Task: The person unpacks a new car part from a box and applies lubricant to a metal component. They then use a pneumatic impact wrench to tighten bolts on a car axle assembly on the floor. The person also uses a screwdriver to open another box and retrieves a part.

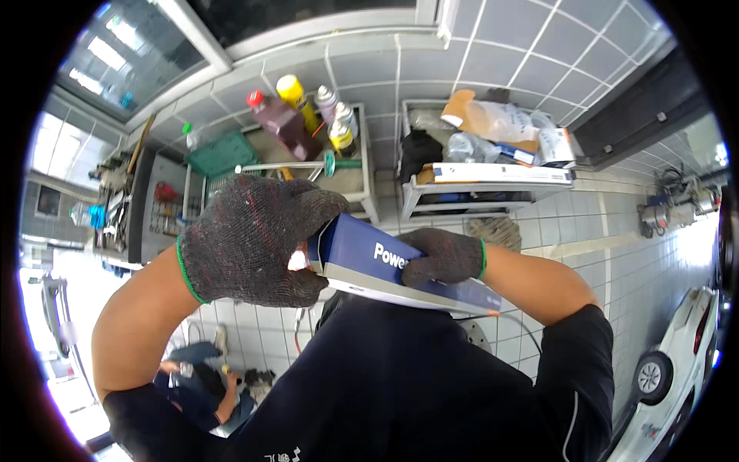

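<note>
A long, narrow blue and white cardboard box [358,254] lies across in front of my chest, its right end tilted lower. My left hand [250,242], in a dark knitted glove with a green cuff, is closed at the box's left end, where a flap edge stands up. A small pale, reddish bit shows between those fingers and the box; I cannot make out what it is. My right hand [448,256], gloved alike, wraps over the box's middle, thumb on the blue face. What the box contains is hidden.
A grey cart [362,185] ahead holds a dark red jug [283,123], spray cans and a green tray [223,154]. Beside it, another cart [431,189] carries packaging and a long white box [500,173]. A co-worker [202,385] is low at left; a white car [670,377] stands right.
</note>
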`<state>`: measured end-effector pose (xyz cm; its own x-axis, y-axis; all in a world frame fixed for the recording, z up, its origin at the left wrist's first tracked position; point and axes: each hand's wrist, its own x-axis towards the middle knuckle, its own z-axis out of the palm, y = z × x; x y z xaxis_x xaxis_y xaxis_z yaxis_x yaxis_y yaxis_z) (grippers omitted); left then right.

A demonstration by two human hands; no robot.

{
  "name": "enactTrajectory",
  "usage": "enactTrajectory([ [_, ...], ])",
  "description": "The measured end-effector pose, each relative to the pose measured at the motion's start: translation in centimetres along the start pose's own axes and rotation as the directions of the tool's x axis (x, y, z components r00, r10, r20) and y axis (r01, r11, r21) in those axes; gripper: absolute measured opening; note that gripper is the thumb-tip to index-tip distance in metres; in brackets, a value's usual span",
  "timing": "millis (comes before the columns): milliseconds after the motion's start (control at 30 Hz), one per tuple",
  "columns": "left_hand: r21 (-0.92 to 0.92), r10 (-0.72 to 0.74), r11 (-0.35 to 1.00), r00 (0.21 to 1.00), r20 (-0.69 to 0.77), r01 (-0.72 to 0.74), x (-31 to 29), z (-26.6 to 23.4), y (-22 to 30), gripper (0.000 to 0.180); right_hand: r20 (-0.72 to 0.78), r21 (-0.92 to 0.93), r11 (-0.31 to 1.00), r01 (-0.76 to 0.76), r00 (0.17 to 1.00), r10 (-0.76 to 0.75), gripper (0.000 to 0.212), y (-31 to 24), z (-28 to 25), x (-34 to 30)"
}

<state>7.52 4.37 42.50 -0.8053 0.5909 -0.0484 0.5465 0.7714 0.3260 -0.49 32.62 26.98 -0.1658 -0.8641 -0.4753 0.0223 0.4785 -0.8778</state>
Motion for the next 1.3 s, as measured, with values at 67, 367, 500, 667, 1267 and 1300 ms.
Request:
enactTrajectory([
  [67, -0.127, -0.034, 0.991, 0.999, -0.019, 0.032, 0.7, 2.4, 0.3, 0.079, 0.021, 0.079, 0.997, -0.012, 1.000, 0.010, 0.072, 2.6, 0.5, -0.8],
  [367, -0.356, -0.188, 0.921, 0.981, -0.055, 0.156, 0.4, 10.0, 2.5, 0.066, 0.170, -0.095, 0.976, -0.195, 0.963, 0.209, 0.081, 6.0, -1.3, -2.8],
  [500, -0.366, -0.043, 0.931, 0.995, -0.088, 0.008, 1.6, 11.1, 2.0, 0.054, 0.149, -0.043, 0.991, -0.127, 0.980, 0.132, 0.076, 8.8, -1.3, -3.8],
  [667, -0.328, 0.119, 0.929, 0.977, -0.178, -0.173, 1.9, 12.6, 3.0, 0.042, 0.188, -0.086, 0.994, -0.064, 0.979, 0.080, 0.067, 9.8, -2.0, -5.6],
  [1267, -0.677, -0.116, 0.736, 0.986, -0.123, 0.002, 1.9, 15.2, 9.0, 0.026, 0.120, -0.364, 0.924, -0.119, 0.978, 0.173, 0.067, 9.0, -2.1, -9.7],
  [1300, -0.713, -0.138, 0.701, 0.983, -0.123, 0.009, 2.3, 14.9, 9.2, 0.025, 0.108, -0.367, 0.924, -0.105, 0.982, 0.155, 0.068, 8.9, -2.2, -9.9],
])
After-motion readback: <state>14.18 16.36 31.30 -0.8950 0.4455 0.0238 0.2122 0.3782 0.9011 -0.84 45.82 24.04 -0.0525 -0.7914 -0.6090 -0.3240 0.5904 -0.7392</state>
